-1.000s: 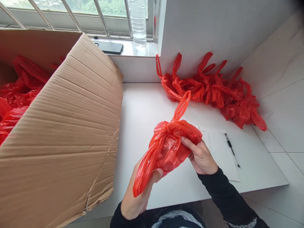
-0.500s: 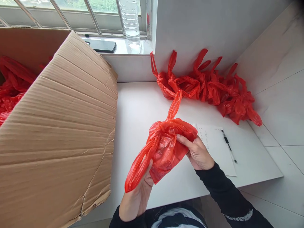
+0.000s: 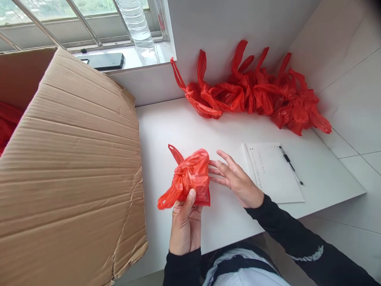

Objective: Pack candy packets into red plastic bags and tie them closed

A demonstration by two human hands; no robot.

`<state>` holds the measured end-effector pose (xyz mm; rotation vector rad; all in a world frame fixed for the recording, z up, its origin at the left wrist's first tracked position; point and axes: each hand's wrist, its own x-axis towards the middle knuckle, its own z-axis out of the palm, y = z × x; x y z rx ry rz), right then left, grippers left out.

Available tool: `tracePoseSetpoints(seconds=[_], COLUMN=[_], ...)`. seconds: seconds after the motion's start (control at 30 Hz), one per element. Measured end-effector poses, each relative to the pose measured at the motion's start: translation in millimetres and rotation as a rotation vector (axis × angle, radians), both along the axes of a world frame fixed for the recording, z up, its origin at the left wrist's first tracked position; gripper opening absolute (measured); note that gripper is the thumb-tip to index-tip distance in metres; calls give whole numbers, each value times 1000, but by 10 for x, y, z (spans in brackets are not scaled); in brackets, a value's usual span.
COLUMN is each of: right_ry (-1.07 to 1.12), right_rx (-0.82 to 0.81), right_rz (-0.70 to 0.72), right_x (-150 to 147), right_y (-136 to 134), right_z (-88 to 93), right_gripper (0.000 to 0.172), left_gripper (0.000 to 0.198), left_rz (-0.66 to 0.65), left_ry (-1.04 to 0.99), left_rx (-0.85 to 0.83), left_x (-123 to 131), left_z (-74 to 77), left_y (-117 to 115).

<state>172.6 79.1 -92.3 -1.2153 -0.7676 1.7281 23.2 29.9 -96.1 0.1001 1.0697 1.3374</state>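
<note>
My left hand grips a knotted red plastic bag from below, its thumb pressed on the near face. The bag is held above the white table, with one tied handle pointing up and another to the lower left. What the bag contains is hidden by the film. My right hand is open, fingers spread, at the bag's right side; its fingertips are at or just behind the edge, and I cannot tell whether they touch it.
A large cardboard box with red bags inside stands at left. Several knotted red bags line the wall. A notepad and a pen lie at right. On the sill are a phone and a water bottle.
My right hand has let go of the bag and spread its fingers. The bag has turned in my left hand, whose thumb now lies on its near face. The view has shifted slightly.
</note>
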Motion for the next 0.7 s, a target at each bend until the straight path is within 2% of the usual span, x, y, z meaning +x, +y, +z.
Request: tracePoseSetpoints(seconds=[0.13,0.23,0.37,0.53,0.7], right_ry=[-190,-163,-72,-112,-163], right_rx=[79,94,95,91,113], right_rz=[143,162,125,141,189], right_x=[-49,-85,-51,91,195], right_y=[-288,-384,-362,-300,-243], right_z=[-90,-128,-154,-109,-25], right_gripper=[35,23,20,19,20], left_gripper=[36,32,32,33,28], left_rz=[28,1,-59,-156,-179], left_ry=[-38,-50,-61,-151,-51], left_rx=[32,64,100,51,-12], left_x=[74,150,190,180,189], left_z=[-51,-39,-29,-18,-48], left_y=[10,-9,-37,-5,8])
